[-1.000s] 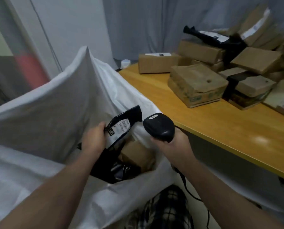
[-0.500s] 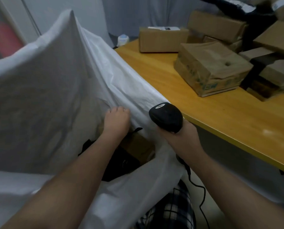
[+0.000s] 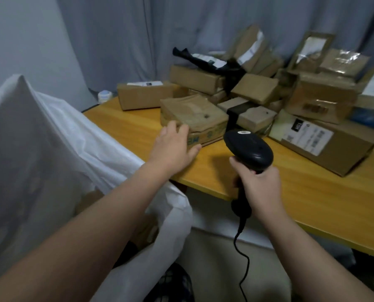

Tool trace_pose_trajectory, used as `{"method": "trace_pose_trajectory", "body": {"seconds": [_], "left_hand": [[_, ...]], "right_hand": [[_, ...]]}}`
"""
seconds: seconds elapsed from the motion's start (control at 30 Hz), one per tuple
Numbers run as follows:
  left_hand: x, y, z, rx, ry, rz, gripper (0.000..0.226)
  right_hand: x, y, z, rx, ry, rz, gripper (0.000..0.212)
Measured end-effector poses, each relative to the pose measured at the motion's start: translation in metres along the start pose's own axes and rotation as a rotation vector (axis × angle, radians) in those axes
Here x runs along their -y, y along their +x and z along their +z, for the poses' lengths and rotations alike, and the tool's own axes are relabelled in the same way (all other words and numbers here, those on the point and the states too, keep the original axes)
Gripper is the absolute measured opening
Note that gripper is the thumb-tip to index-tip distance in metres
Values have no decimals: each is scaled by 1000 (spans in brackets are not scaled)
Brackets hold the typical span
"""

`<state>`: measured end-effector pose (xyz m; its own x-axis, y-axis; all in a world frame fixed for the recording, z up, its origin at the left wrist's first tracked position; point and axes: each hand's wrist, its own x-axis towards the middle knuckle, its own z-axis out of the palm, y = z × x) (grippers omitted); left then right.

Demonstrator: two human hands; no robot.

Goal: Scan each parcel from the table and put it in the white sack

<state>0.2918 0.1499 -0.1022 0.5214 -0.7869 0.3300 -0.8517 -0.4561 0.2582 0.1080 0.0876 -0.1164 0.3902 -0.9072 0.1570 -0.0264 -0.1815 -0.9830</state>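
Labels: print on box [image 3: 194, 118] too blurred.
L grip [image 3: 173, 149]: spread, touching box's near corner.
R grip [image 3: 260, 188]: curled round scanner [image 3: 247, 149].

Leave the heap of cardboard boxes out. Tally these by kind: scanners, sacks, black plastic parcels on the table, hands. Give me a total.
Scanner: 1
White sack: 1
Black plastic parcel: 1
Hands: 2, the left hand and the right hand
Total: 5
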Motion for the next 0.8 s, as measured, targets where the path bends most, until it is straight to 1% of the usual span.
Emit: {"method": "trace_pose_trajectory", "body": {"seconds": [0.1, 0.13, 0.2, 0.23, 0.33, 0.5, 0.6, 0.73, 0.8], "left_hand": [[-13, 39, 9, 161, 118, -12, 79], [-14, 48, 13, 208, 157, -5, 82], [-15, 60, 19, 265, 197, 1, 82], [-15, 62, 21, 259, 197, -4, 78], [-18, 54, 19, 166, 186, 6, 68], [-15, 8, 9, 41, 217, 88, 73], [-20, -24, 1, -26, 203, 156, 66], [-44, -53, -8, -25, 154, 280, 58], [-58, -67, -3, -10, 133, 359, 65]], "right_hand": [[-4, 1, -20, -8, 23, 32, 23], [-7, 1, -25, -8, 28, 42, 24], [-10, 0, -33, -15, 50, 66, 23], [-11, -1, -37, -19, 66, 72, 20], [-10, -2, -46, -17, 94, 70, 12], [-10, -10, -54, -50, 123, 82, 13], [-6, -22, -57, -60, 157, 90, 12], [-2, -43, -59, -56, 178, 78, 10], [0, -55, -63, -46, 178, 59, 9]]}}
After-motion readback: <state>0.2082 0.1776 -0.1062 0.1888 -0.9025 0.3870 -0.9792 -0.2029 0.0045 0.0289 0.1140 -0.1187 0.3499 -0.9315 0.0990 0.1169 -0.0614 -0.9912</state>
